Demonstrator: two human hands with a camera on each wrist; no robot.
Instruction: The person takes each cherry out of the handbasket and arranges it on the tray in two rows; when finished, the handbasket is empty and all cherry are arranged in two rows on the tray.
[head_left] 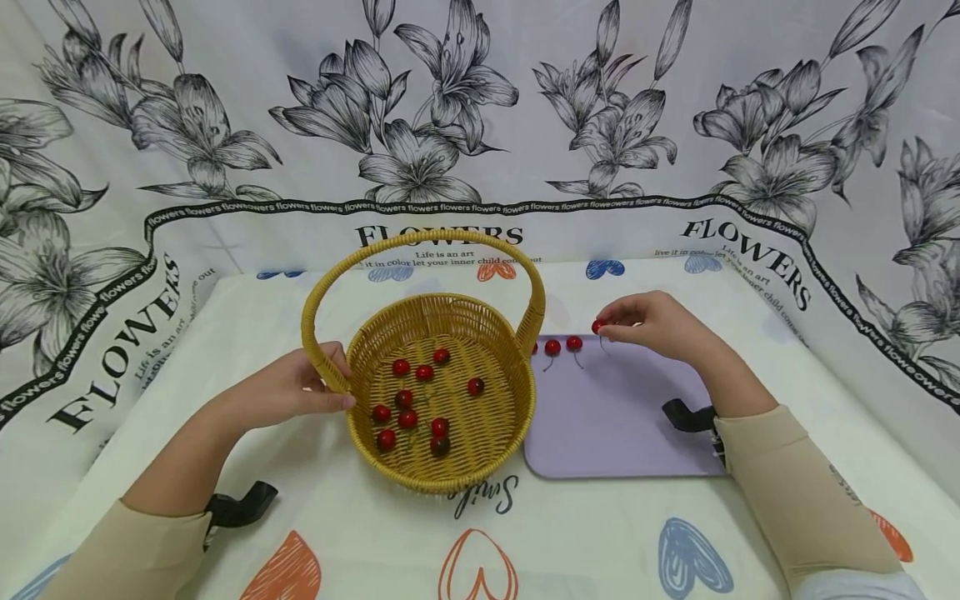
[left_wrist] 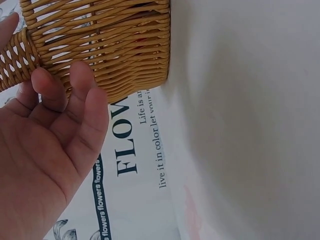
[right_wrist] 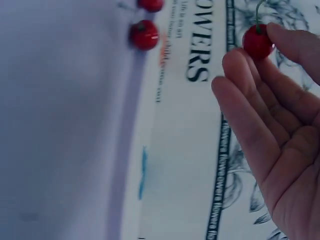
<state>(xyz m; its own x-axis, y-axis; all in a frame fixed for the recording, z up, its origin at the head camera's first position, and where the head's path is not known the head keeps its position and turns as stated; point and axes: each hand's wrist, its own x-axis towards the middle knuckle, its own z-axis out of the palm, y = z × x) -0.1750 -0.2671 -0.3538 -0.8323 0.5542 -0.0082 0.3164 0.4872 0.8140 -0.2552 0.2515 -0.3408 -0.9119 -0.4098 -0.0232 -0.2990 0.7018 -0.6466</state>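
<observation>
the right hand (head_left: 660,327) pinches a red cherry (head_left: 597,327) over the far edge of the purple tray (head_left: 615,425). the wicker basket (head_left: 442,467) sits just left of that grip, steadied at its handle base by the left hand (head_left: 288,387), fingers resting relaxed against it.

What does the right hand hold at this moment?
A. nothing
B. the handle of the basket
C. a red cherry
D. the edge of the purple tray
C: the right hand pinches a red cherry between its fingertips, above the far edge of the purple tray.
</observation>
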